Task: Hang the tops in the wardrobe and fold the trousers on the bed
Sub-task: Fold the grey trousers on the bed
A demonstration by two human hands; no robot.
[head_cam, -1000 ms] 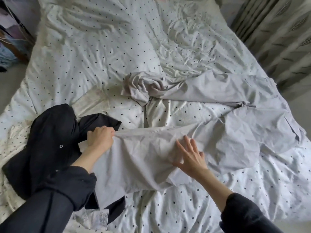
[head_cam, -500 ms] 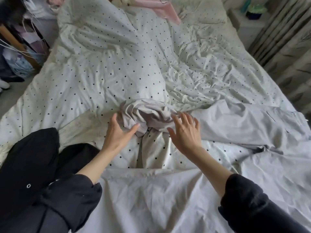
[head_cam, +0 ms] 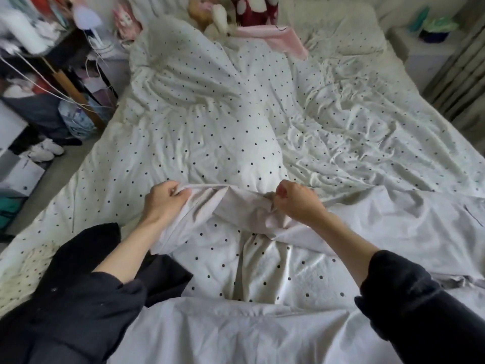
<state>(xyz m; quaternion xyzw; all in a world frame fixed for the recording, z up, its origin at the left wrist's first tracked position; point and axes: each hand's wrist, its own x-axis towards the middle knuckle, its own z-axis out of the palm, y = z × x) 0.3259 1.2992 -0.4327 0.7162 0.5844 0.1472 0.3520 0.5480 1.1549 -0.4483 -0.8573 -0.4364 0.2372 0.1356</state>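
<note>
The bunched far leg of the grey trousers [head_cam: 393, 224], spread across the bed [head_cam: 223, 127], is pinched by the left hand [head_cam: 162, 203] and right hand [head_cam: 298, 203]. If it is drawn unevenly, the leg is apparently liable to stay twisted and creases may be folded in.

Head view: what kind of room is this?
Most likely a lived-in bedroom: a bed with a polka-dot cover fills the view, soft toys sit at its head, and curtains hang to the right.

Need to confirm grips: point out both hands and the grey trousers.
left hand [head_cam: 164, 203], head view, back of hand.
right hand [head_cam: 298, 202], head view, back of hand.
grey trousers [head_cam: 393, 224], head view, flat leg at right.
</note>
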